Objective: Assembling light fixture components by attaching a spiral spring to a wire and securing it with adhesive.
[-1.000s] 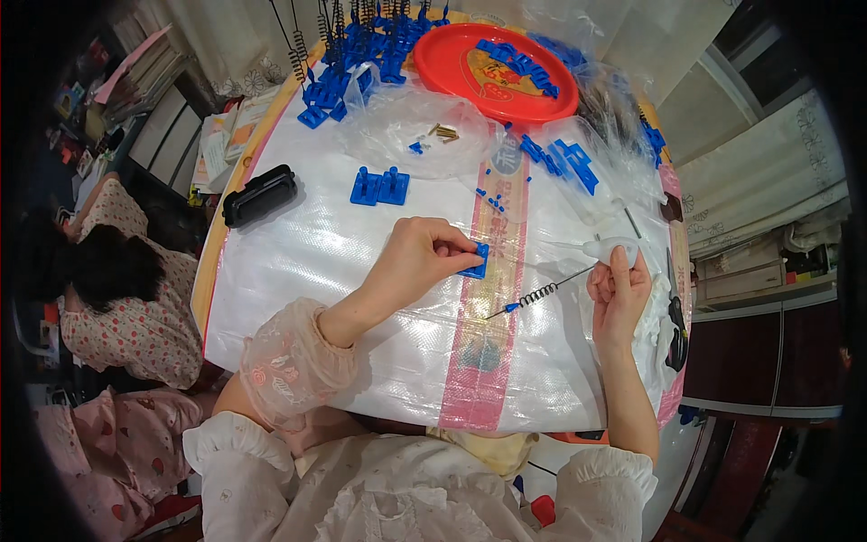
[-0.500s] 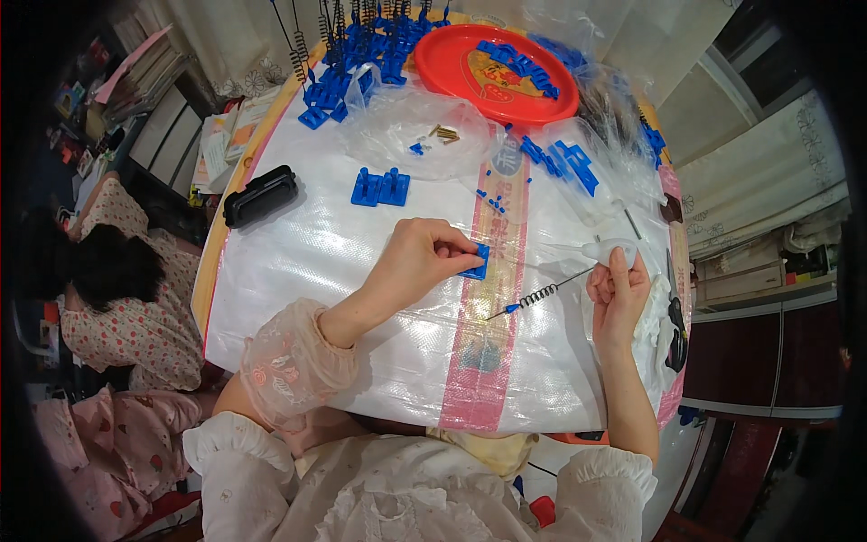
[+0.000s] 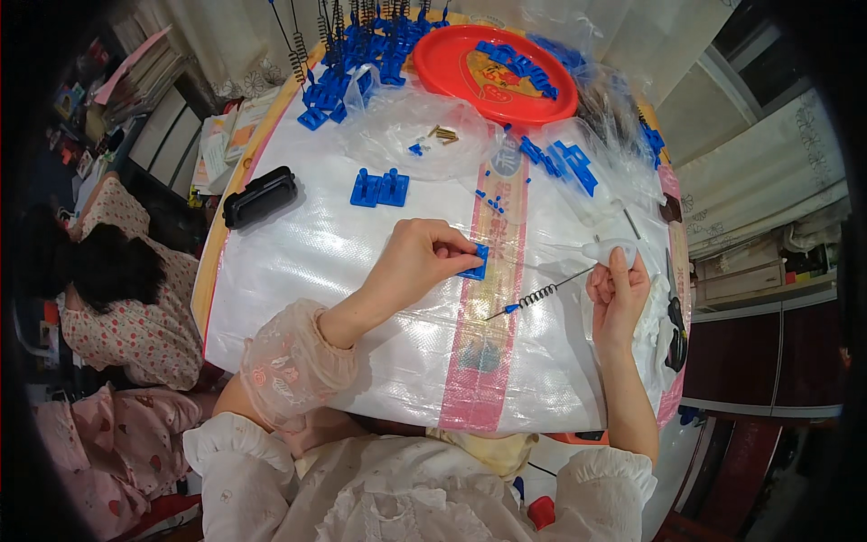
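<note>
My left hand [image 3: 424,257] pinches a small blue plastic base [image 3: 480,263] against the white sheet, over its pink printed stripe. Thumb and fingertips cover part of the base. To the right, my right hand [image 3: 619,287] is closed on a thin black rod with a coiled spring [image 3: 539,295] along it. The rod slants down to the left, with a blue piece [image 3: 512,308] near its lower end. A whitish bottle with a thin pointed nozzle [image 3: 591,248] shows at my right fingertips; whether I hold it too, I cannot tell. Two blue bases with upright pegs [image 3: 379,188] stand farther left.
A black case [image 3: 260,197] lies at the left edge. Far back are a red tray [image 3: 438,68] with blue parts, many blue stands with springs [image 3: 361,59], and plastic bags holding brass pins [image 3: 443,135]. Black-handled scissors [image 3: 675,334] lie right. Another person [image 3: 126,289] sits at left.
</note>
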### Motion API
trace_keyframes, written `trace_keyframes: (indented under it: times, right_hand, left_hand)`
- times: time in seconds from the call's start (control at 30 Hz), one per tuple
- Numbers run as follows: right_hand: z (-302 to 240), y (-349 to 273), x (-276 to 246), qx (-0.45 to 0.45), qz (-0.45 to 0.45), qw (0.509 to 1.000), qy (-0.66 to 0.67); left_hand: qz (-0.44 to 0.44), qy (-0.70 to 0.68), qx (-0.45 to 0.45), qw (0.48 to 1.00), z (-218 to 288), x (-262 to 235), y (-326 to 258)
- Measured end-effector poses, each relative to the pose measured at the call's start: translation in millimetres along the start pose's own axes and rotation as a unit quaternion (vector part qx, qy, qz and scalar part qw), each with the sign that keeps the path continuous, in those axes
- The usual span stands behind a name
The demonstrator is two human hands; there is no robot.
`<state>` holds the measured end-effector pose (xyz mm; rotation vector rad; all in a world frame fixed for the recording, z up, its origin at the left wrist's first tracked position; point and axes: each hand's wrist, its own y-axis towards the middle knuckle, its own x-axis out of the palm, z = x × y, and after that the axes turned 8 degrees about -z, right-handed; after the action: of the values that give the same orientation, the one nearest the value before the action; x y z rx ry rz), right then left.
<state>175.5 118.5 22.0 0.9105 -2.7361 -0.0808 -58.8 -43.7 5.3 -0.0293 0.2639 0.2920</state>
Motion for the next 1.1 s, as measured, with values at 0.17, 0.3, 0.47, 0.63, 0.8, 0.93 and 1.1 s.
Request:
trace_keyframes:
  times: [0.17,0.3,0.47,0.63,0.8,0.93,1.1]
  right_hand:
    - [1.3,0.6,1.0,0.001,0.004,1.000,-0.005]
    - [0.5,0.8,2.2,-0.006,0.002,1.000,-0.002]
    - [1.3,0.1,0.7,0.001,-0.001,1.000,0.002]
    - [-1.6,2.0,1.6,0.025,0.017,0.999,0.029]
    - [-1.1,4.9,-7.4,0.080,0.012,0.986,0.146]
    - [3.6,10.0,-19.4,0.130,0.025,0.959,0.250]
    - [6.1,13.8,-28.4,0.139,0.025,0.939,0.314]
  left_hand:
    - [0.003,-0.002,0.008,1.000,-2.8,0.8,0.5]
    - [0.006,-0.002,0.011,1.000,-5.6,1.1,0.8]
    - [0.004,-0.001,0.014,1.000,-3.2,1.1,0.5]
    - [0.009,0.000,0.012,1.000,-5.0,2.3,0.5]
    - [0.014,0.015,0.029,0.999,-5.8,2.1,0.3]
    - [0.018,0.025,0.040,0.999,-3.6,2.8,0.1]
    - [0.024,0.049,0.066,0.996,-2.3,3.4,-1.1]
